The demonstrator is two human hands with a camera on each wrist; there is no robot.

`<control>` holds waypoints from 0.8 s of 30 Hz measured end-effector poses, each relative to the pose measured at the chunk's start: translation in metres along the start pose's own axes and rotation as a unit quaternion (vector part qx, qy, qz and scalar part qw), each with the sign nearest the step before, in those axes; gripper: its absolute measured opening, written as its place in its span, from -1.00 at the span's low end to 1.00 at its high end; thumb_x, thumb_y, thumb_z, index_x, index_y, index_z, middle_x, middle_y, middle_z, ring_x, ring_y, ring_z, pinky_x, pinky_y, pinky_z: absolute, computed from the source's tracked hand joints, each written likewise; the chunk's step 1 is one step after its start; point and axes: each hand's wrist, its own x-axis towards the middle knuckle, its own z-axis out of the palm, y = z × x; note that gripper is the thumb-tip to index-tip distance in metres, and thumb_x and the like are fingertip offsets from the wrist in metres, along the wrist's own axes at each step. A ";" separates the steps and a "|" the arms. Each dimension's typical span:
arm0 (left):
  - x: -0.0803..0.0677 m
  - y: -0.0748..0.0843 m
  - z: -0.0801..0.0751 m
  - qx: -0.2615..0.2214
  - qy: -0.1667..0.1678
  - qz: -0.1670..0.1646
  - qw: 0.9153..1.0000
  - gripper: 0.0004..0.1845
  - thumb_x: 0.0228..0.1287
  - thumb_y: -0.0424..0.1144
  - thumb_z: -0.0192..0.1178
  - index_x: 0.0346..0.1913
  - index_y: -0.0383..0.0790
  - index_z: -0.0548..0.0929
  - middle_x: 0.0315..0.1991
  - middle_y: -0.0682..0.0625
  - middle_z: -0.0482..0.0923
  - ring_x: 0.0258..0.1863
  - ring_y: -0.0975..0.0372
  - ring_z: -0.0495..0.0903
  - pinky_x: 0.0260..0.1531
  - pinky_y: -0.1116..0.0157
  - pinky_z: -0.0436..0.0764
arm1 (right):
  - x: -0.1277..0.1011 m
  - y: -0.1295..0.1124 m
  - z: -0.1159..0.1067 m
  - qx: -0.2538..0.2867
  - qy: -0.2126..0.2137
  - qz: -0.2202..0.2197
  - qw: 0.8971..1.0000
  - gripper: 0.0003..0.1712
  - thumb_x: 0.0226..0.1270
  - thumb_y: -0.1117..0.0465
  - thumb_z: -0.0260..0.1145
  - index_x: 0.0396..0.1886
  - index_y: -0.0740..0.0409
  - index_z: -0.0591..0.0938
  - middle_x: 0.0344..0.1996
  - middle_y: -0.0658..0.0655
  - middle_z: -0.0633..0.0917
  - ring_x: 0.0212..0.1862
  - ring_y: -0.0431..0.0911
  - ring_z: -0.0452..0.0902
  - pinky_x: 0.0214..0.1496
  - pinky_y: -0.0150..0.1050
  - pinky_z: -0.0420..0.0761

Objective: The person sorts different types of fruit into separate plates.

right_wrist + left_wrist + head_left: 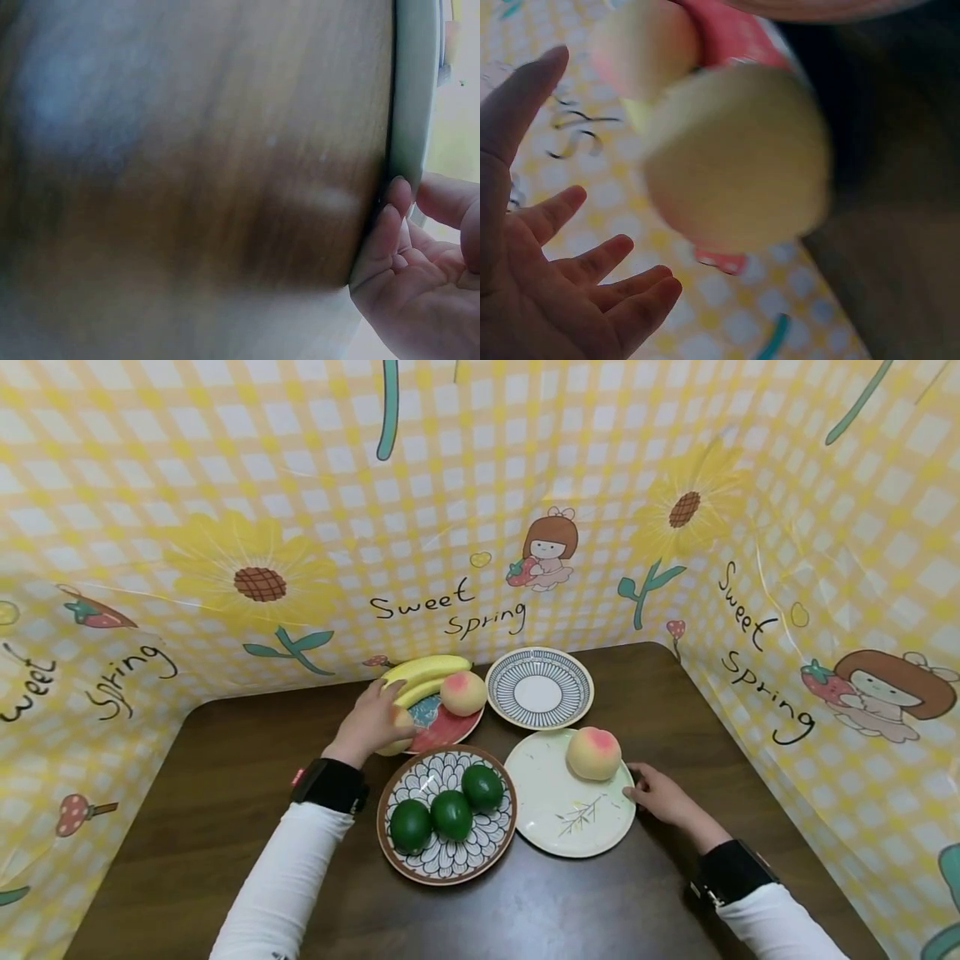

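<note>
1. I see my left hand (372, 720) out over the near-left edge of the red plate (447, 727), fingers spread around a pale peach (395, 737) sitting under the palm.
2. Left wrist view: fingers (604, 259) straight and loose, wide, thumb up; the peach (739, 157) is just off the fingertips, blurred. I can't tell if skin touches it. No curl round it.
3. Second peach (462, 692) lies on the same red plate, beyond the left fingertips and to their right; in the wrist view it shows blurred behind the near one (645, 46).
4. Bananas (423, 675) lie along the far edge of the red plate, just past the left fingertips.
5. My right hand (660, 794) is at the right rim of the white plate (558, 814), fingertips touching the rim.
6. Right wrist view: fingers (390, 225) lightly bent, pressed against the plate edge (412, 97), thumb apart above them. Not wrapped round anything I can see.
7. Third peach (593, 753) sits on the white plate, just left of the right fingertips, apart from them.
8. Flower-pattern plate (480, 847) with three green fruits (450, 812) sits between the two hands, toward me from the left fingers.
9. Striped plate (539, 687) is beyond the right fingers, well apart.
10. All on a dark table (225, 793).
</note>
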 end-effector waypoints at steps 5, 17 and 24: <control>-0.001 -0.017 0.005 0.000 -0.029 -0.028 0.999 -0.03 0.15 -0.11 0.39 0.58 -0.32 0.19 0.52 -0.54 0.03 0.46 -0.40 0.17 0.28 -0.30 0.43 | 0.001 0.001 0.001 -0.001 0.000 0.002 1.000 -0.39 0.44 0.35 0.24 0.32 0.67 0.31 -0.49 0.12 0.52 -0.47 -0.12 0.43 -0.45 -0.29 0.47; 0.011 -0.031 0.025 -0.001 -0.042 -0.075 0.996 -0.05 0.13 -0.09 0.47 0.55 -0.20 0.25 0.36 -0.51 0.22 0.17 -0.31 0.48 0.08 -0.24 0.56 | 0.001 -0.001 0.001 0.008 -0.004 0.010 1.000 -0.38 0.45 0.35 0.23 0.34 0.66 0.29 -0.49 0.13 0.52 -0.46 -0.12 0.44 -0.45 -0.29 0.47; 0.012 -0.029 0.025 0.000 -0.039 -0.076 0.996 -0.05 0.15 -0.07 0.46 0.55 -0.22 0.24 0.33 -0.51 0.24 0.16 -0.31 0.50 0.09 -0.24 0.56 | 0.002 0.002 0.000 0.001 0.004 0.000 1.000 -0.39 0.44 0.34 0.24 0.32 0.67 0.31 -0.51 0.12 0.52 -0.47 -0.12 0.43 -0.46 -0.29 0.47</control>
